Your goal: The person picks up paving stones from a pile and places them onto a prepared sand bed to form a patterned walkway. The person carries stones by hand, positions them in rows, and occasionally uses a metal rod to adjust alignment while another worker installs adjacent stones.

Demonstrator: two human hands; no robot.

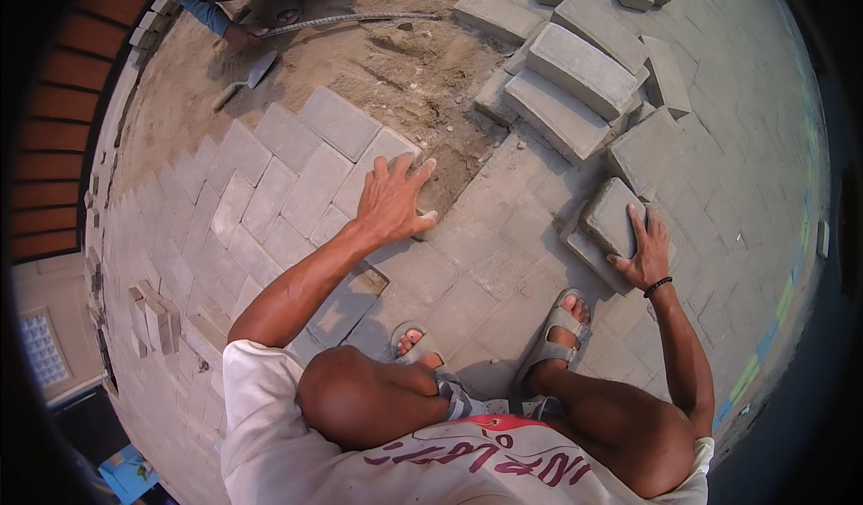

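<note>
My left hand (pixel 394 199) is open, its fingers spread over the edge of the laid pavers (pixel 310 181). Its fingertips and thumb reach past that edge, beside the bare sand. What lies directly under the palm is hidden. On the right, my right hand (pixel 647 251) is closed on the end of a grey paving block (pixel 611 220), with the thumb on the near side and the fingers over the top. This block rests tilted on another block (pixel 593 260). A dark bead bracelet circles my right wrist.
A pile of loose blocks (pixel 575 78) stands at the far right. Bare sand (pixel 360 64) lies ahead, with a trowel (pixel 247 80) and a ribbed metal bar (pixel 351 21). Another person's hand (pixel 243 37) is near the bar. More blocks (pixel 155 318) stand at left. My sandalled feet are between my hands.
</note>
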